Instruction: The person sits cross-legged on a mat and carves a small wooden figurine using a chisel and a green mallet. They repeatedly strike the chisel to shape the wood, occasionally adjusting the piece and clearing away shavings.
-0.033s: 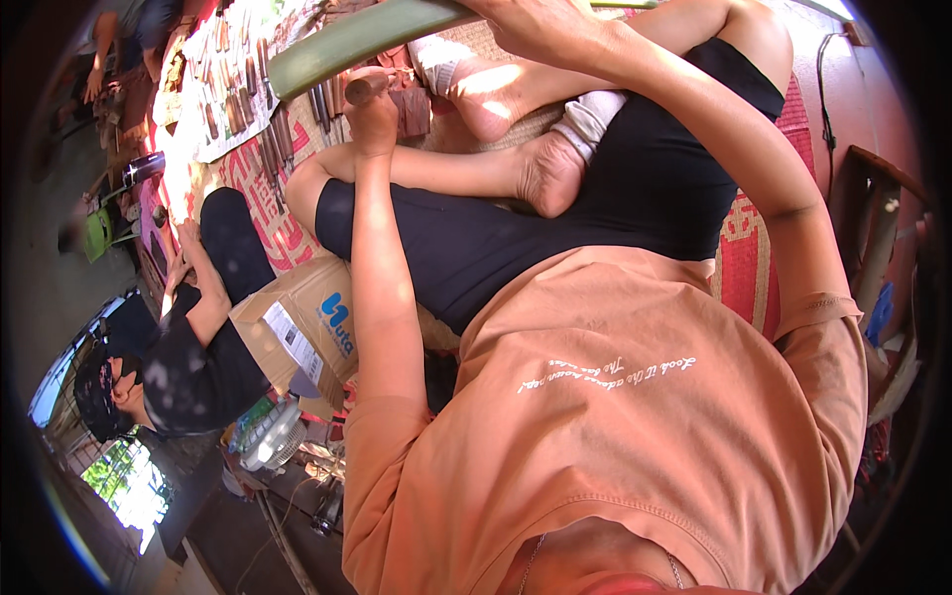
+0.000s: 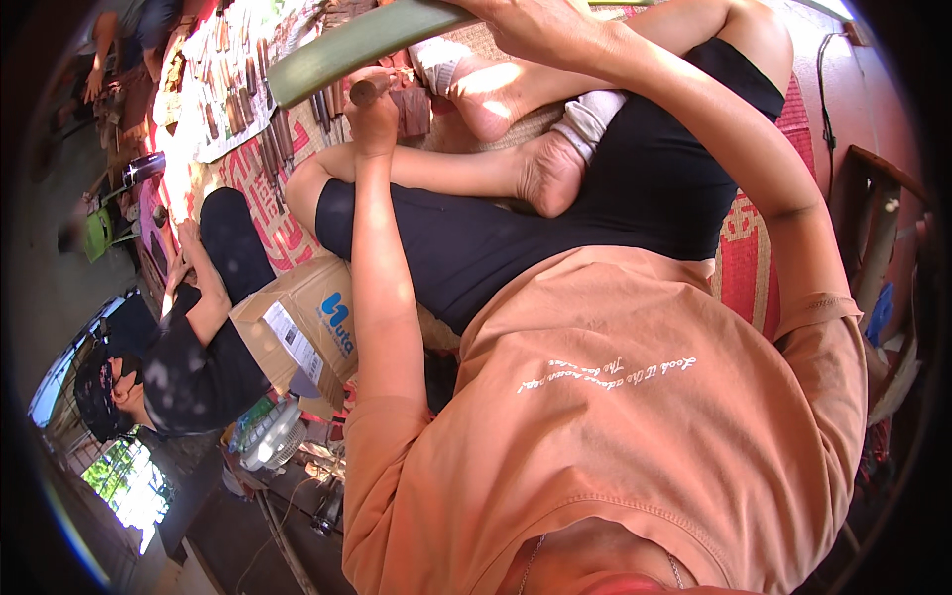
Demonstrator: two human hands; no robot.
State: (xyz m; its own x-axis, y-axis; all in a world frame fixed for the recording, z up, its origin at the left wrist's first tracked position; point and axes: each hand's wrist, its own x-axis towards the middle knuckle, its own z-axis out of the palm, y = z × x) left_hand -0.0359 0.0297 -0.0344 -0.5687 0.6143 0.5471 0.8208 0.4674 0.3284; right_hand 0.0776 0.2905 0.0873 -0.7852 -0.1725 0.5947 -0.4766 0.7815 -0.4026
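A long, smooth, green, stalk-like piece (image 2: pixel 347 55) slants across the top of the head view, its broad end at the left. My right hand (image 2: pixel 545 28) is closed over it, though the upper edge cuts off part of the fingers. Below the piece's left half, my left hand (image 2: pixel 374 127) is wrapped round a brown wooden handle (image 2: pixel 367 92). Only the handle's round end shows; whatever tool it belongs to is hidden. My bare feet and crossed legs lie between the two hands.
Several wood-handled tools (image 2: pixel 233 94) lie on a pale sheet at the upper left, over a red-patterned mat (image 2: pixel 268 213). By my left arm stands a cardboard box (image 2: pixel 288 327). A person in dark clothes (image 2: pixel 208 367) sits beyond it, near a fan (image 2: pixel 273 436).
The green piece's left end has dropped slightly. My left hand and the handle have barely moved.
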